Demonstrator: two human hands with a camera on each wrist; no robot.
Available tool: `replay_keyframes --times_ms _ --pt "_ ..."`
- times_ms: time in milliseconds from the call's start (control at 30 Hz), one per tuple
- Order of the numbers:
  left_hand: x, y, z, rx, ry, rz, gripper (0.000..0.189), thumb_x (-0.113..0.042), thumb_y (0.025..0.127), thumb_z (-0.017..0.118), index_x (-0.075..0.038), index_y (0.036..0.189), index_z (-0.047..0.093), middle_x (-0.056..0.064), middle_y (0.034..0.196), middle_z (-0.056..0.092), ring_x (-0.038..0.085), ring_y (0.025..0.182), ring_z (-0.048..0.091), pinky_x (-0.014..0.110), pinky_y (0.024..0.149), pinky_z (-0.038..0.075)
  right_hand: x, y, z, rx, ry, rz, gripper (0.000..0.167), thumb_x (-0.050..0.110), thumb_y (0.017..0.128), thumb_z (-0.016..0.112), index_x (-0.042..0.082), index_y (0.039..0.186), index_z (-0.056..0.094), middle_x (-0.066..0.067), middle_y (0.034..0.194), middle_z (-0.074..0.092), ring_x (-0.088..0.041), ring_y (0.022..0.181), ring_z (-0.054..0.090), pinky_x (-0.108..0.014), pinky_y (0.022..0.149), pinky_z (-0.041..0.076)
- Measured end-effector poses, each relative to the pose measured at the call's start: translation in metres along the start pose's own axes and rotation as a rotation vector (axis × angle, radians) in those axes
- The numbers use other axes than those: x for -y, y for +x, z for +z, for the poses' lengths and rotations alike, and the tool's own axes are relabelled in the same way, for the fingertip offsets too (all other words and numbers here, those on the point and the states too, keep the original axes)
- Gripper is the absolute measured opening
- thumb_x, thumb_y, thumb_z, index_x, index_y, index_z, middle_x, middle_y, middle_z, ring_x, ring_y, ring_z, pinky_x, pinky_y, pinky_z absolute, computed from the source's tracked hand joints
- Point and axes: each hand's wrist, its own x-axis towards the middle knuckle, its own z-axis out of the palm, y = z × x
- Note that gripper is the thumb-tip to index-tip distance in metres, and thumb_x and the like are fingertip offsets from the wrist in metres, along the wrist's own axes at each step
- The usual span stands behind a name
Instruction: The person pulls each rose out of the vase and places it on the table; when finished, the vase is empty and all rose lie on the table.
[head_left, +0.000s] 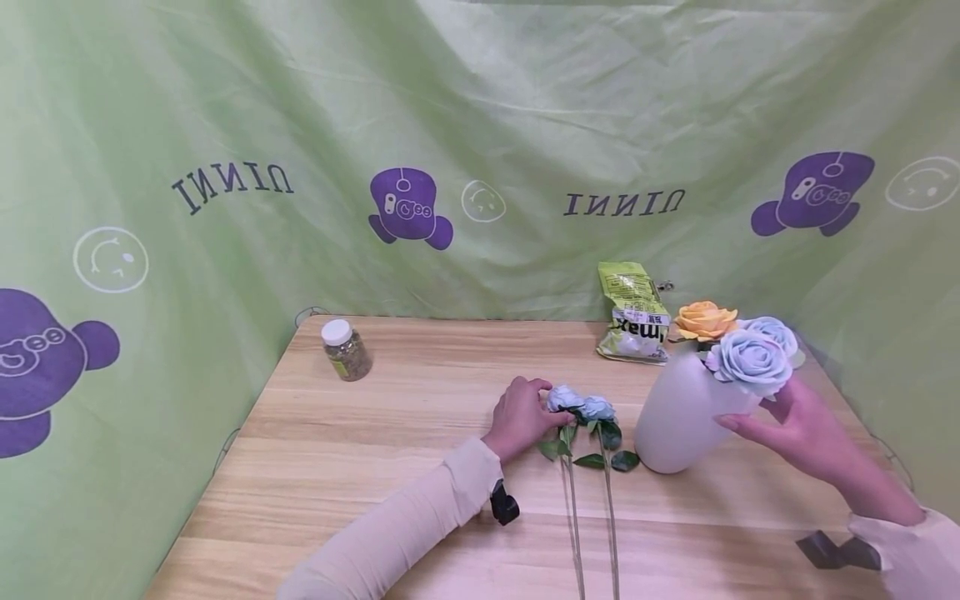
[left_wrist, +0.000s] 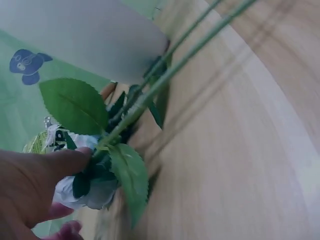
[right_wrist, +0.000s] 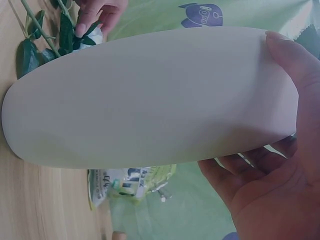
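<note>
A white vase (head_left: 675, 417) stands at the right of the table, holding an orange rose (head_left: 705, 321) and two light blue roses (head_left: 752, 361). My right hand (head_left: 806, 433) grips it near the top, thumb on one side and fingers on the other. Left of the vase, two long-stemmed blue roses lie side by side, stems towards me. My left hand (head_left: 522, 419) pinches the left blue rose (head_left: 562, 398) just under its head, by the green leaves (left_wrist: 75, 105). The other lying blue rose (head_left: 597, 408) is beside it.
A snack bag (head_left: 636, 321) stands behind the vase near the back edge. At the back left is a small jar (head_left: 347, 354) with a white lid. A green curtain (head_left: 480, 100) hangs round the wooden table (head_left: 405, 400).
</note>
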Motion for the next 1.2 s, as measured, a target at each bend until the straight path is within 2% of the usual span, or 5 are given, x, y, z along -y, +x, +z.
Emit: replay_keyframes --times_ms 200,467,800,1000,1200 --pt "0.000 0.002 0.001 -0.060 0.046 0.071 0.062 -0.054 0.078 0.080 -0.017 0.127 0.066 0.002 0.107 0.058 0.011 0.077 0.053 0.020 0.059 0.046 -0.001 0.000 0.000 -0.005 -0.002 0.002 0.096 -0.014 0.075 0.076 0.012 0.156 0.031 0.029 0.140 0.044 0.021 0.124 0.042 0.006 0.093 0.039" --pt "-0.025 0.007 -0.022 -0.189 -0.075 0.335 0.018 -0.032 0.093 0.068 -0.017 0.099 0.076 -0.006 0.092 0.070 0.008 0.084 0.061 0.015 0.072 0.050 0.000 0.002 0.001 -0.003 -0.001 0.002 0.097 -0.014 0.074 0.077 0.012 0.156 0.030 0.029 0.140 0.045 0.020 0.124 0.043 0.005 0.093 0.039" --pt "-0.092 0.012 -0.040 -0.033 -0.336 0.502 0.010 -0.016 0.094 0.069 -0.009 0.098 0.075 -0.001 0.085 0.073 -0.003 0.074 0.059 0.005 0.068 0.052 -0.001 0.001 0.001 -0.004 0.006 -0.010 0.097 -0.016 0.074 0.075 0.011 0.155 0.031 0.028 0.140 0.045 0.020 0.124 0.043 0.006 0.094 0.039" --pt "-0.129 0.018 -0.046 -0.003 -0.419 0.489 0.014 -0.020 0.095 0.069 -0.009 0.102 0.075 0.000 0.093 0.074 -0.006 0.079 0.059 0.004 0.071 0.054 -0.001 0.002 0.002 -0.009 0.010 -0.029 0.097 -0.018 0.072 0.075 0.009 0.155 0.032 0.026 0.140 0.048 0.018 0.124 0.045 0.005 0.094 0.040" --pt "-0.157 0.028 -0.051 0.147 -0.422 0.341 0.034 -0.032 0.093 0.071 -0.017 0.123 0.069 -0.006 0.116 0.072 0.003 0.106 0.066 0.006 0.079 0.053 0.000 0.002 0.003 -0.013 0.017 -0.031 0.097 -0.020 0.072 0.073 0.008 0.155 0.030 0.026 0.141 0.046 0.018 0.125 0.045 0.005 0.095 0.040"
